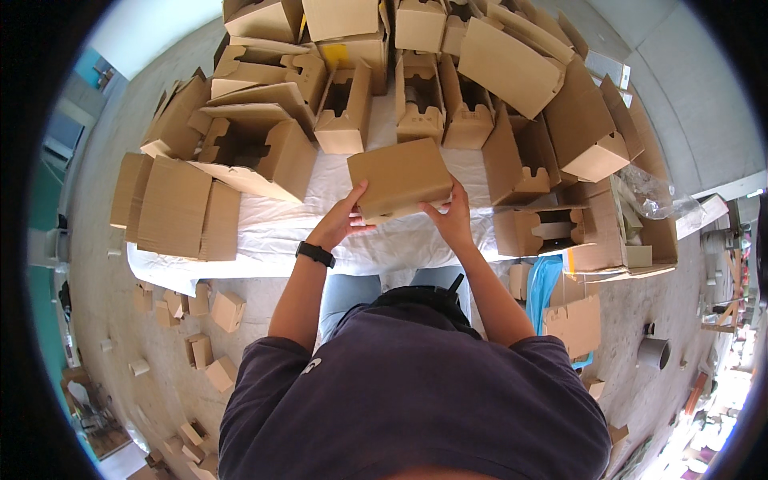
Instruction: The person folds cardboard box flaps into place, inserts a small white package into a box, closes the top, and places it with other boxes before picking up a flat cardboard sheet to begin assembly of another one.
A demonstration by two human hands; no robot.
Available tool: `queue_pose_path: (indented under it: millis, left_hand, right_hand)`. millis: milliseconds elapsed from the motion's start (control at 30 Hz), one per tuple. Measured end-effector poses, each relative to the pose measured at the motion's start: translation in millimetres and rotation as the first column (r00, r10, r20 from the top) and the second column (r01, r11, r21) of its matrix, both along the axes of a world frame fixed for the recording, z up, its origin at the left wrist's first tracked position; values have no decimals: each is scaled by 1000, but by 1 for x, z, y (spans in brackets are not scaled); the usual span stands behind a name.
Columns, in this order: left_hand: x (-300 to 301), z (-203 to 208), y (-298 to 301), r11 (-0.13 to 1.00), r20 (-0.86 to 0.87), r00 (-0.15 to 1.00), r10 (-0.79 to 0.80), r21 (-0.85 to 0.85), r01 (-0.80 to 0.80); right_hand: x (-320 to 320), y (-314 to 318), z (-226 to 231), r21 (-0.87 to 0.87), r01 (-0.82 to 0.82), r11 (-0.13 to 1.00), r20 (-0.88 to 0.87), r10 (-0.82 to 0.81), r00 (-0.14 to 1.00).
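A closed brown cardboard box [400, 176] is held between my two hands, slightly tilted, above the near part of a table covered with a white cloth [280, 220]. My left hand [344, 220] grips its left end, thumb on the side and fingers curled underneath. At the other end my right hand [452, 212] presses its thumb and fingers against the lower right corner. Just beyond the held box stand narrow open cartons with notched edges, one at the left [342, 120] and another [420, 112] nearer the middle.
Open cartons crowd the table's far side. A large box [256, 152] stands left; a carton with clear plastic wrap [644, 192] stands right. Small boxes [228, 310] lie on the floor at left. A blue plastic bag [542, 284] hangs by the right edge, near a grey cylinder [654, 352].
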State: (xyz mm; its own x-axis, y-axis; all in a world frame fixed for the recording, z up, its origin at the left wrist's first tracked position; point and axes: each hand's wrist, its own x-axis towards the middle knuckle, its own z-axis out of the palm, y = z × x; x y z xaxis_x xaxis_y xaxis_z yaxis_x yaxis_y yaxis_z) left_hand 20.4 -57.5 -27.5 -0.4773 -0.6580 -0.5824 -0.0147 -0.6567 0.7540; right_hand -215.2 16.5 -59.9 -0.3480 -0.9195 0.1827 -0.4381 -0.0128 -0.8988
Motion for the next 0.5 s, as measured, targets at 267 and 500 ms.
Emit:
queue_pose_path:
  millis: [267,500]
  left_hand:
    - [12,-21,-1,996,-74,995,-70,-68,65]
    - [10,-47,12,524,143,979,147,-850,45]
  right_hand:
    - [-1,3,-11,-5,-22,1000,80,22,997]
    - [-18,1,-34,-87,-147,985,182,161,970]
